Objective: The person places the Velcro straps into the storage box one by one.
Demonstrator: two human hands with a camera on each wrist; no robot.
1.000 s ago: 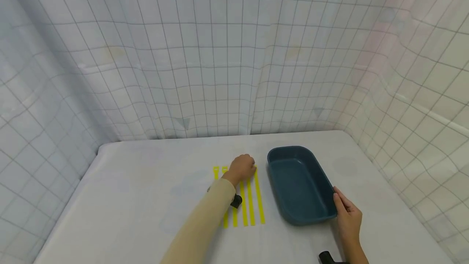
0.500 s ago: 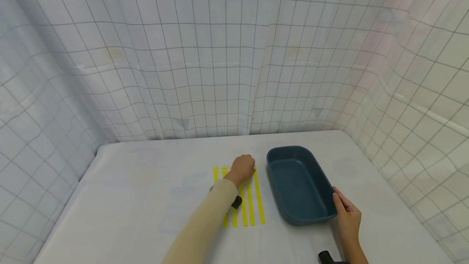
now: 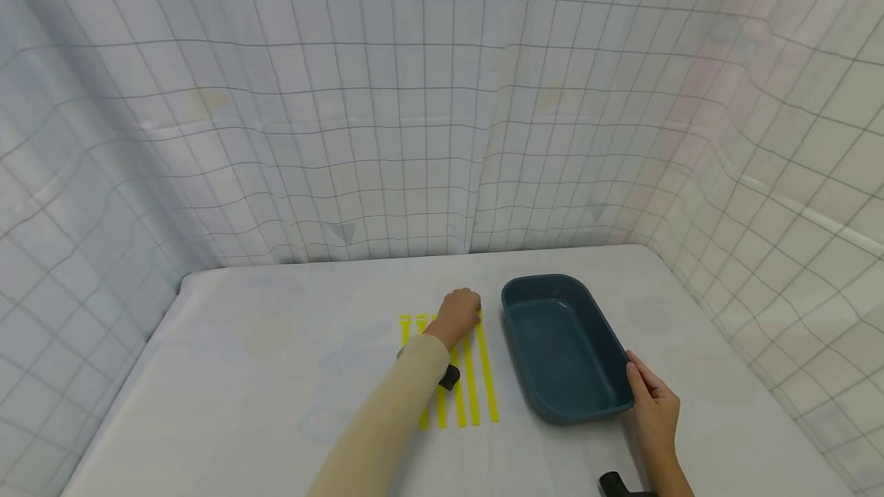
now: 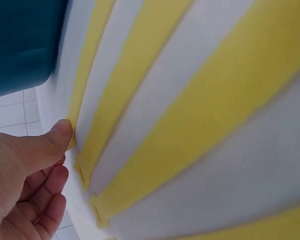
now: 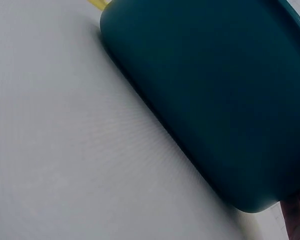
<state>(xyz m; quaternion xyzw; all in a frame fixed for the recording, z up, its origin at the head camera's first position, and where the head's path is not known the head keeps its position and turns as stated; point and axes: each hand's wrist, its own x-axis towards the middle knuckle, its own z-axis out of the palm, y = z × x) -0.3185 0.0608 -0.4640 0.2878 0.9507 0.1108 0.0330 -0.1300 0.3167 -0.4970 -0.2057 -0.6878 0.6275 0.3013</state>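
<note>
From where I sit, the work looks barely begun: the tray (image 3: pixel 562 343) is empty inside, and all the yellow strips (image 3: pixel 470 374) lie flat on the table (image 3: pixel 242 374) in a neat parallel row just left of it, so I judge none has been moved and every one is still to be handled. My left hand (image 3: pixel 457 314) sits on the far ends of the strips, knuckles up and fingers curled under. In the left wrist view the thumb (image 4: pixel 52 140) presses against the end of the strip nearest the tray, with the other fingers folded loosely below it; I read that as the start of a pinch on that one strip, though I cannot tell whether its end has lifted off the cloth. My right hand (image 3: pixel 652 405) is at the tray's near right corner, thumb along the rim and fingers around the outside wall, a light steadying hold. The right wrist view shows only the tray's dark outer wall (image 5: pixel 215 100) resting on the table, so the fingers there are hardly seen. The tray stands flat, close beside the strips but apart from them.
</note>
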